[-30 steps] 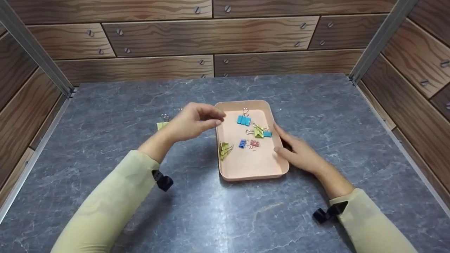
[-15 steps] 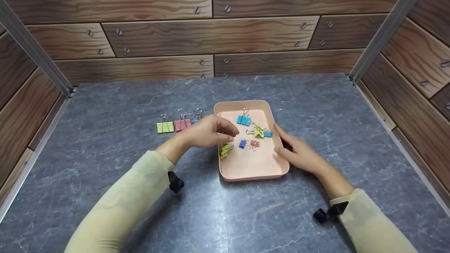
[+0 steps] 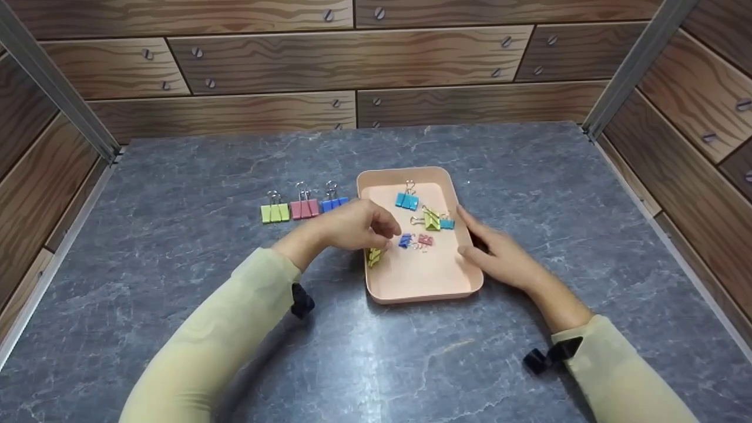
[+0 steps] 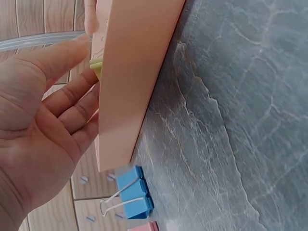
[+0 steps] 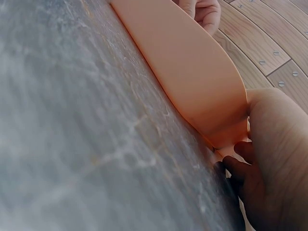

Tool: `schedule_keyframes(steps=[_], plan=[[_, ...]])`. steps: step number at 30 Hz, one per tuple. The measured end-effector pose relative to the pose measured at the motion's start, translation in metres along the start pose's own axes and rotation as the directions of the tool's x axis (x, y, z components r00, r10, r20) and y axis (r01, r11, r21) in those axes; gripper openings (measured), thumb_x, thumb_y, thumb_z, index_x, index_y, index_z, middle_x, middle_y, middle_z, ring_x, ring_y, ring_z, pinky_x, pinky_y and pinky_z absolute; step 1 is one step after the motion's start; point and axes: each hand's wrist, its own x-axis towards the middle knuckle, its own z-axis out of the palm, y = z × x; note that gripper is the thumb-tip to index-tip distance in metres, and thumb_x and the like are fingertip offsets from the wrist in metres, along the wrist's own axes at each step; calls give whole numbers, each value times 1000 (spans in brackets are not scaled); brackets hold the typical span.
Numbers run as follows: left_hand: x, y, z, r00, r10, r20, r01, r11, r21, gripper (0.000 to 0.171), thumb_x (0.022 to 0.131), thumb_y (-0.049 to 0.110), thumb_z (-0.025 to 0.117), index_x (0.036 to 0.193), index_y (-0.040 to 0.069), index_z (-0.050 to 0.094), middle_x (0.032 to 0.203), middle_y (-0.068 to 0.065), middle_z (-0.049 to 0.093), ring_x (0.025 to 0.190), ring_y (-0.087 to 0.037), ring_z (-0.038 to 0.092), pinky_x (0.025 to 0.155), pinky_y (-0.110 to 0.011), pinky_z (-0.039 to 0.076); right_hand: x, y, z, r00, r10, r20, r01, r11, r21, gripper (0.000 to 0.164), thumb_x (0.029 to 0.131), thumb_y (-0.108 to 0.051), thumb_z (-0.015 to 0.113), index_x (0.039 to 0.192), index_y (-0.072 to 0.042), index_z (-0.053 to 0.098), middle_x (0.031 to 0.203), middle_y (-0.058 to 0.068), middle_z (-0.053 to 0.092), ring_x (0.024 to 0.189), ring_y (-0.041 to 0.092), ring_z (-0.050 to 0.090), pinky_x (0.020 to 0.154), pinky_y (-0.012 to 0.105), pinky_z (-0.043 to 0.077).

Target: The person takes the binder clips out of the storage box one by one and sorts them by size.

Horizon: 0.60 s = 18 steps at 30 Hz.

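Observation:
A shallow pale-pink tray (image 3: 423, 283) rests on the table, holding several binder clips. My left hand (image 3: 358, 224) reaches over its left wall, thumb and fingers apart. Beneath that hand, against the left wall, a yellow-green binder clip (image 3: 373, 257) is partly hidden; in the left wrist view this clip (image 4: 96, 63) shows at the rim close to the fingers. Just right of the fingertips lie a small blue clip (image 3: 405, 239) and a small pink clip (image 3: 426, 239). My right hand (image 3: 496, 255) grips the tray's right wall, with the thumb over the rim.
Left of the tray, a green clip (image 3: 275, 212), a pink clip (image 3: 304, 208) and a blue clip (image 3: 335, 204) stand in a row. Farther inside the tray are a light-blue clip (image 3: 406, 201), a green clip (image 3: 432, 220) and a small light-blue clip (image 3: 447, 224).
My left hand has moved right and toward me, from above the tray's upper left to the yellow-green clip, uncovering the row of clips on the table. The right hand has stayed put.

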Motion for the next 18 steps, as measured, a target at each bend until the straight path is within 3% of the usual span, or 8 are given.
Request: schedule_keyframes(steps=[18], plan=[[5, -1, 7, 996, -42, 75, 31, 988, 149, 25, 95, 14, 80, 119, 8, 80, 98, -1, 75, 89, -13, 63, 83, -30, 53, -1, -1, -1, 1000, 11, 7, -11, 1000, -11, 77, 107, -35, 62, 171, -26, 20, 171, 13, 30, 155, 36, 32, 126, 54, 24]])
